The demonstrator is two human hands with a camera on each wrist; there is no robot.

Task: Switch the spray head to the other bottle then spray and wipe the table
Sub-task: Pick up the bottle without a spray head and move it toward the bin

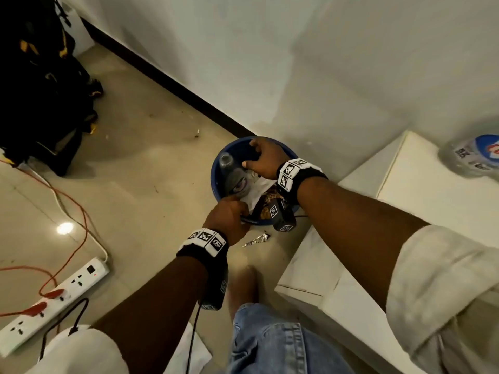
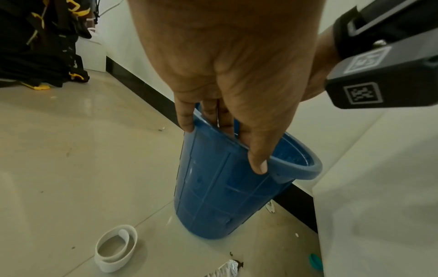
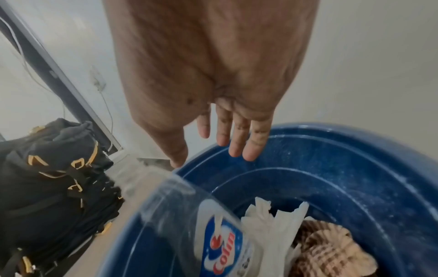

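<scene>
A blue bin (image 1: 216, 168) stands on the floor by the wall. An empty clear Colin bottle (image 1: 229, 171) without a spray head leans inside it, neck up, beside white tissue (image 1: 255, 191) and brown paper. My left hand (image 1: 229, 214) grips the bin's near rim, fingers inside and thumb (image 2: 259, 165) outside the blue wall (image 2: 213, 187). My right hand (image 1: 263, 157) hovers over the far rim (image 3: 331, 135) with straight fingers (image 3: 251, 150) holding nothing; the bottle (image 3: 189, 206) lies just below it. A second labelled bottle (image 1: 475, 155) stands on the white table (image 1: 405, 184), blurred.
A power strip (image 1: 54, 295) with orange and white cables lies on the floor at left. A black and yellow bag (image 1: 40, 90) sits by the wall. A foil wrapper (image 1: 256, 240), a white tape ring (image 2: 116, 247) and a teal cap (image 2: 316, 262) lie near the bin.
</scene>
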